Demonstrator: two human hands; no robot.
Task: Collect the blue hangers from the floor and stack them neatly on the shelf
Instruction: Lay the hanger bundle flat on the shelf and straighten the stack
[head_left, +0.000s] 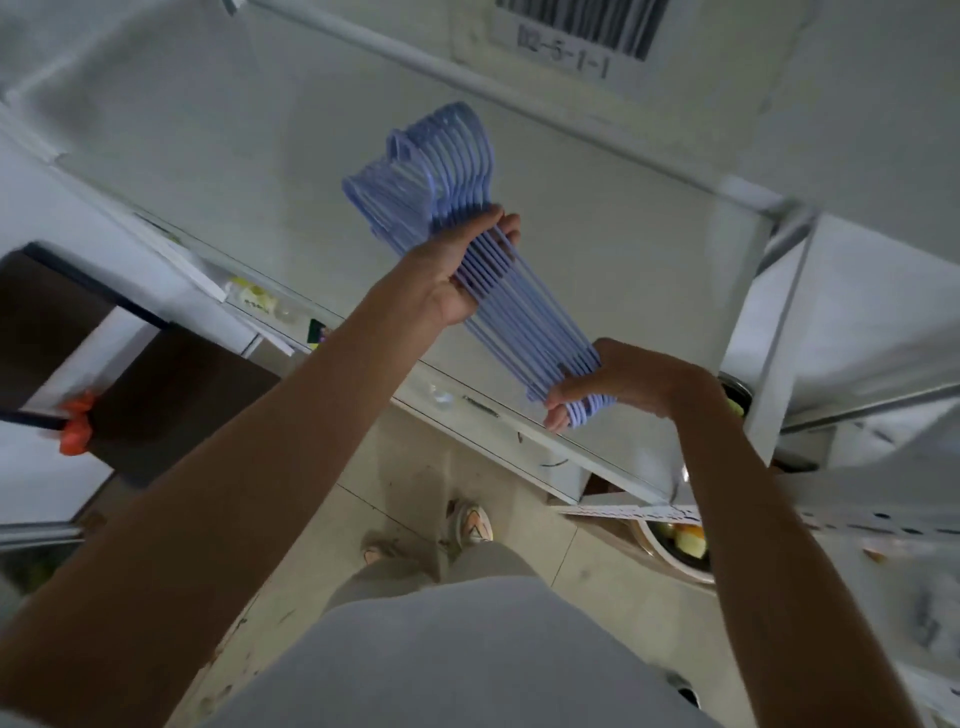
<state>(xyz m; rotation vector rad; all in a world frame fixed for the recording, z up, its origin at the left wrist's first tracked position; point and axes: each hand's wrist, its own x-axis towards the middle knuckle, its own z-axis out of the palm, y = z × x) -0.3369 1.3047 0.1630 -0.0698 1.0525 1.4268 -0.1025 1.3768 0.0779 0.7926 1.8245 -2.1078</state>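
A tight bundle of several blue hangers (524, 306) is held between both hands above the white shelf (597, 260). My left hand (457, 270) grips the bundle near its middle, just below the hooks (410, 171), which point up and to the left. My right hand (618, 379) clasps the lower end of the bundle near the shelf's front edge. The hangers lie aligned side by side, slanting from upper left to lower right. I cannot tell whether the bundle touches the shelf surface.
A barcode label (576, 31) sits on the back wall above the shelf. A dark board with an orange clamp (78, 421) is at the left. A bowl of fruit (680, 540) stands on a lower level at the right. My feet (467, 525) are on the tiled floor.
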